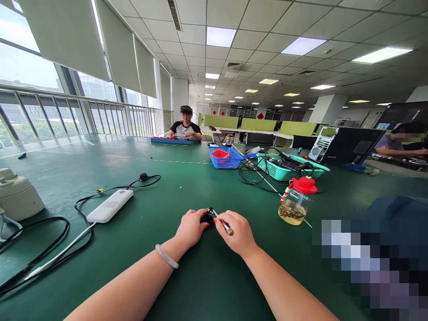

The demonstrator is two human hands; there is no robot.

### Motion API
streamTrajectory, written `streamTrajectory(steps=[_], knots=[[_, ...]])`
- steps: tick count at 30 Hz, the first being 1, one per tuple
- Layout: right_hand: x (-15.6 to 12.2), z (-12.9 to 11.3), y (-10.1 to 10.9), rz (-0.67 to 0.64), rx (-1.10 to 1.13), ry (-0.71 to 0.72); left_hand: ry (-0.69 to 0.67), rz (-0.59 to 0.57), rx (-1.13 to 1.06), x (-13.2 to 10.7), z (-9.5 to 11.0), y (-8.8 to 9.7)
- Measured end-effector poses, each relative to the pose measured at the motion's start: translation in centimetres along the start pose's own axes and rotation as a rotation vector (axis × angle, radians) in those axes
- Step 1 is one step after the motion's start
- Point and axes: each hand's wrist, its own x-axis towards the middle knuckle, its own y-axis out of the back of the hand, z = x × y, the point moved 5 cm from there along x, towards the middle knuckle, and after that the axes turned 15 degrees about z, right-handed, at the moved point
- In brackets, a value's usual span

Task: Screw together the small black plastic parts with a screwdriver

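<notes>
My left hand (pixel 190 229) is closed around a small black object (pixel 207 220) on the green table, steadying it with thumb and fingers; its exact kind is too small to make out. A bit of shiny metal shows at its top. In my right hand (pixel 238 232) is a slim pen-like tool (pixel 228 230), probably a small screwdriver, with a brownish rounded end towards me. The tool's tip meets the metal bit at the top of the black object. My fingers partly cover both things.
A white power strip (pixel 111 206) and black cables lie left. A bottle with a red lid (pixel 294 205) stands right. Behind are a blue basket (pixel 226 163) and a green basket of cables (pixel 277 172). Another person (pixel 185 127) sits at the table's far end.
</notes>
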Motion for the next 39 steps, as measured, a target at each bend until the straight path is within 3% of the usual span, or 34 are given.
streamTrajectory(steps=[7, 12, 17, 25, 31, 34, 39], knots=[[-0.6, 3.7, -0.8, 0.030, 0.200, -0.459, -0.018, -0.019, 0.036, -0.2, 0.5, 0.3], [-0.7, 5.1, -0.8, 0.111, 0.328, -0.618, -0.052, -0.011, 0.031, -0.2, 0.7, 0.3], [-0.4, 4.3, 0.0, 0.148, 0.314, -0.577, -0.026, -0.024, 0.034, -0.2, 0.5, 0.3], [0.0, 2.3, -0.1, -0.007, 0.144, -0.362, -0.026, -0.031, 0.029, -0.1, 0.4, 0.1], [-0.1, 1.8, -0.8, -0.113, 0.119, -0.343, -0.082, -0.024, 0.034, -0.1, 0.5, 0.0], [-0.1, 2.1, -0.7, -0.070, 0.140, -0.372, -0.076, -0.030, 0.043, -0.1, 0.5, -0.1], [-0.1, 3.4, 0.5, 0.140, 0.158, -0.478, -0.054, -0.029, 0.049, -0.1, 0.7, 0.1]])
